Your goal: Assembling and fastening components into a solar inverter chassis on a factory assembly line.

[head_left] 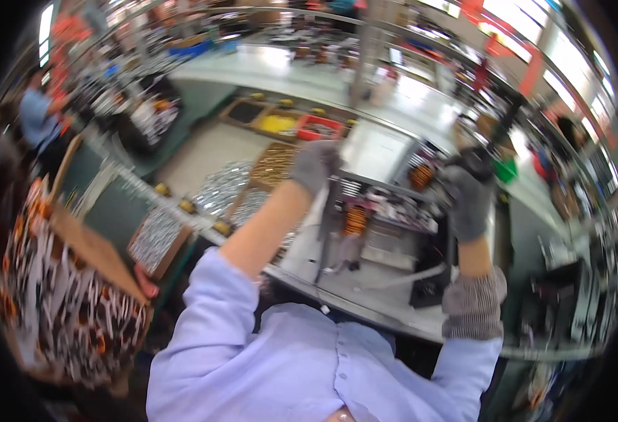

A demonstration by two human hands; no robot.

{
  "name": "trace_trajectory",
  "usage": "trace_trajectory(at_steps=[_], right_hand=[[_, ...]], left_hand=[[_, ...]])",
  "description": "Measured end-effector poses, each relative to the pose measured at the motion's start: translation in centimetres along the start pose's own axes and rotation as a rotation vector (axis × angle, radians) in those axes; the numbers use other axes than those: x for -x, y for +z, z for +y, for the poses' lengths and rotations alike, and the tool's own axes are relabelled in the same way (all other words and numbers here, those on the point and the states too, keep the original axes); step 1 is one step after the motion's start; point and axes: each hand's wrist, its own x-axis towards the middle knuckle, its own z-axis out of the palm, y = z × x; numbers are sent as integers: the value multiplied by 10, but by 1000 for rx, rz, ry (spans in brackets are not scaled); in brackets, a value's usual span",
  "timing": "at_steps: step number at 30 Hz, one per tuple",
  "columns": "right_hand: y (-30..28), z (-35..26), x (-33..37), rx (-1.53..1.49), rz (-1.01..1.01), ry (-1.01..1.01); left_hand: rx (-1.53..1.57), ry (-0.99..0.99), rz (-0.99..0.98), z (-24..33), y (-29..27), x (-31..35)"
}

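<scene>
In front of me on the pale bench lies a dark open metal frame (331, 211) with electronic parts inside. An orange-and-black wound coil (355, 221) sits in its left part. My left hand (313, 167), in a grey glove, is at the frame's far left corner; its fingers are smeared by motion. On the right, my gloved right hand (469, 204) is closed around a dark, blurred tool (475, 163) whose tip I cannot make out. Just left of that hand, beyond the frame, is another orange coil (420, 177).
Left of the frame lie loose silvery parts (224, 186) and a box of brass-coloured parts (274, 163). Yellow (279, 124) and red (319, 128) bins stand behind. A large carton (98, 253) of strips stands at the left. A person (38, 112) is far left.
</scene>
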Motion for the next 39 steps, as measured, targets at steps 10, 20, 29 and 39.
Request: trace_trajectory(at_steps=[10,20,29,39], right_hand=[[-16,-36,14,-79,36,119],[2,-106,79,-568,98,-70],[0,-67,138,-620,220,-333],[17,-48,157,-608,126,-477]], left_hand=[[294,-231,-130,-64,111,90],[485,-503,-20,-103,149,107],[596,-482,-163,-114,165,114],[538,-363,-24,-112,173,126]])
